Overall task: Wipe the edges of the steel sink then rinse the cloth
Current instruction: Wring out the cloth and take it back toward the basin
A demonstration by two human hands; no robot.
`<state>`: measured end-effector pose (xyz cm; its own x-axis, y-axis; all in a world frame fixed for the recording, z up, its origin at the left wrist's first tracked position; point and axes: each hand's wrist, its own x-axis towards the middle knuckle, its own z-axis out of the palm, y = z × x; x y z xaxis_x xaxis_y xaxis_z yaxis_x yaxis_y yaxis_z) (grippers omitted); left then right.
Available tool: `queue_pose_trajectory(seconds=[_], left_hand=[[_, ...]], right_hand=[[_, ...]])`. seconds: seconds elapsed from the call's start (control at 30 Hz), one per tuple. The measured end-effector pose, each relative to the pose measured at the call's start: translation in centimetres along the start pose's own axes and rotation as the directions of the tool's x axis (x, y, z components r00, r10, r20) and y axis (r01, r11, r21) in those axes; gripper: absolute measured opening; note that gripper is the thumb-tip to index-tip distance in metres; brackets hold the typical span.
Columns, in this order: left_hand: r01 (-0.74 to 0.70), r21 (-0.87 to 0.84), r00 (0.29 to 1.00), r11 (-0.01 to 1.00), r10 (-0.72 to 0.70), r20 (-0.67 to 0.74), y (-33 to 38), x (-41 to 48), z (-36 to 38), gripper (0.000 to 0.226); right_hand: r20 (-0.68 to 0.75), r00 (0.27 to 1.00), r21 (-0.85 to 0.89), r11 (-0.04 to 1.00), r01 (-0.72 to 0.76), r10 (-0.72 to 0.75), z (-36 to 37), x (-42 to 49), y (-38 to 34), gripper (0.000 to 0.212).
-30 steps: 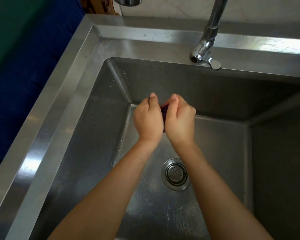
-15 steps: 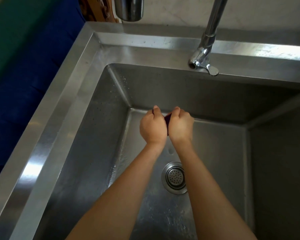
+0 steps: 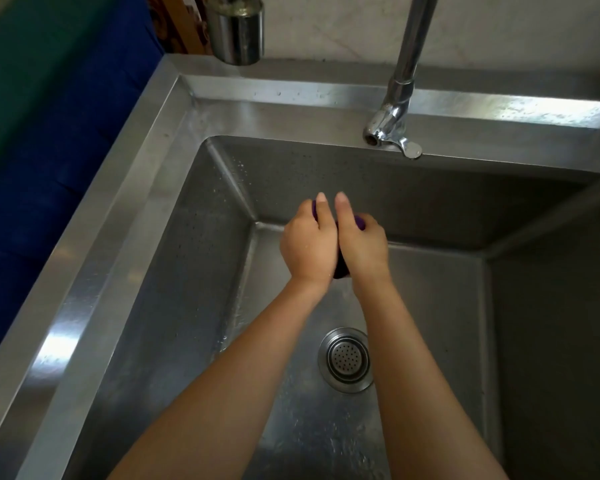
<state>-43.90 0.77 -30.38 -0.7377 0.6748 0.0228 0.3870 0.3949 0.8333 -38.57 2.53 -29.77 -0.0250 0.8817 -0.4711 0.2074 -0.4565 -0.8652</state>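
Gripping purple cloth [image 3: 341,270] tightly between left hand [image 3: 307,247] and right hand [image 3: 362,247], low over steel sink [image 3: 118,216] basin. Twisting further than a second ago, exposing both ends; apparently wringing, rinse nearing completion.

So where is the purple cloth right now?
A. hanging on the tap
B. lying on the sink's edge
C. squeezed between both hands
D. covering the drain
C: the left hand and right hand hold the cloth between them, and purple bits peek out at the top and bottom.
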Motion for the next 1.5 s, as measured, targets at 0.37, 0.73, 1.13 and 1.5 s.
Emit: queue_pose_trajectory(seconds=[0.37, 0.73, 1.13, 1.5], left_hand=[[-0.188, 0.211, 0.982, 0.959, 0.187, 0.025, -0.8, 0.6, -0.9, 0.047], [-0.513, 0.226, 0.859, 0.828, 0.497, 0.125, 0.5, 1.6, -2.2, 0.047], [-0.306, -0.017, 0.952, 0.952, 0.306, 0.019, 0.2, 2.8, -2.6, 0.036], [0.484, -0.236, 0.813, 0.843, -0.334, 0.477, -0.7, 3.2, -3.2, 0.017]], right_hand=[[-0.007, 0.968, -0.281, 0.929, 0.239, -0.251, 0.0, 0.7, 0.5, 0.042], [0.212, 0.973, -0.172, 0.977, 0.129, -0.091, -0.7, 1.7, -0.9, 0.041], [0.644, 0.757, 0.216, 0.923, -0.319, 0.11, -1.9, 1.8, 0.5, 0.084], [0.179, 0.974, 0.009, 0.99, 0.14, -0.14, -1.1, 2.3, 0.2, 0.039]])
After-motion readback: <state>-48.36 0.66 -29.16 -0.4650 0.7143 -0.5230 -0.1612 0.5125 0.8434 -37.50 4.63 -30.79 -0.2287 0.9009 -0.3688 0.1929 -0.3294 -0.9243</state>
